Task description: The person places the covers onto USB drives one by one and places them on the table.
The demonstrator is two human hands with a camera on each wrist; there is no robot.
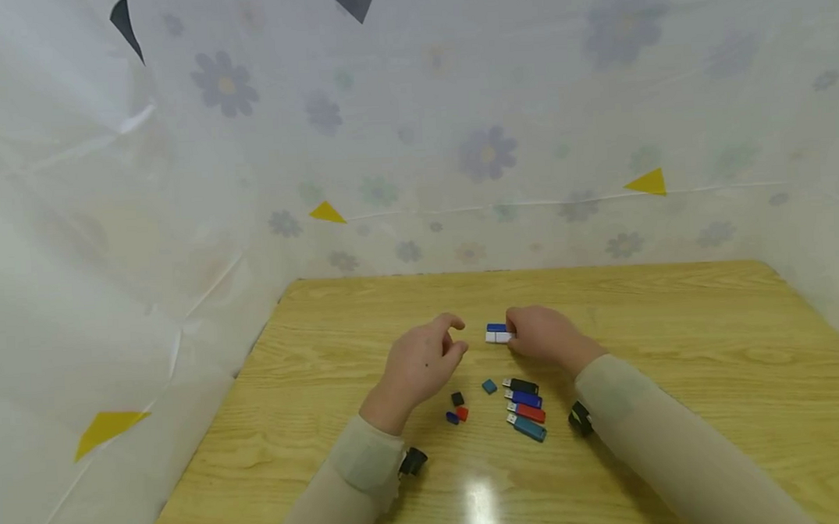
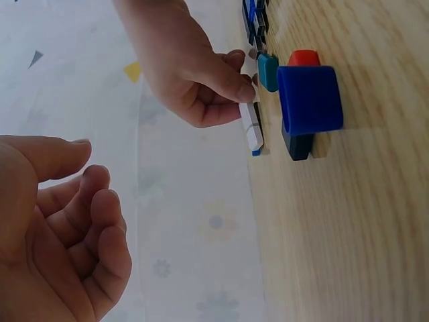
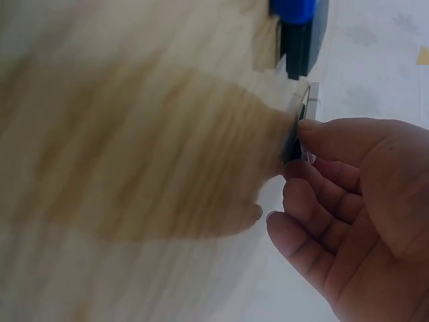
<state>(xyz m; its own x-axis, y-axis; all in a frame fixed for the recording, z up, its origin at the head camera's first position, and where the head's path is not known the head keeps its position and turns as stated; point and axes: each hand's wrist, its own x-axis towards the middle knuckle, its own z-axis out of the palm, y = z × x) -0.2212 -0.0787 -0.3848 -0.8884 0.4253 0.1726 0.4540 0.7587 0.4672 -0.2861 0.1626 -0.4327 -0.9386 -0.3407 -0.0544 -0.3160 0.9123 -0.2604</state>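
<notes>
A white USB stick (image 1: 497, 337) lies toward the far side of the table, and my right hand (image 1: 545, 337) pinches its right end between thumb and fingers. Right behind it is a blue USB stick (image 1: 496, 327), its right end hidden by the fingers. In the left wrist view the white stick (image 2: 251, 126) points out from under the right thumb. My left hand (image 1: 420, 360) hovers to the left with loosely bent fingers and holds nothing. Nearer to me, black (image 1: 523, 386), blue (image 1: 525, 400), red (image 1: 528, 413) and teal (image 1: 528, 428) USB sticks lie uncapped in a column.
Left of the column lie small loose caps: teal (image 1: 490, 386), black (image 1: 457, 399), red (image 1: 463, 413) and blue (image 1: 452, 418). The wooden table (image 1: 365, 303) ends at a flowered white curtain (image 1: 414, 137) at the back and sides.
</notes>
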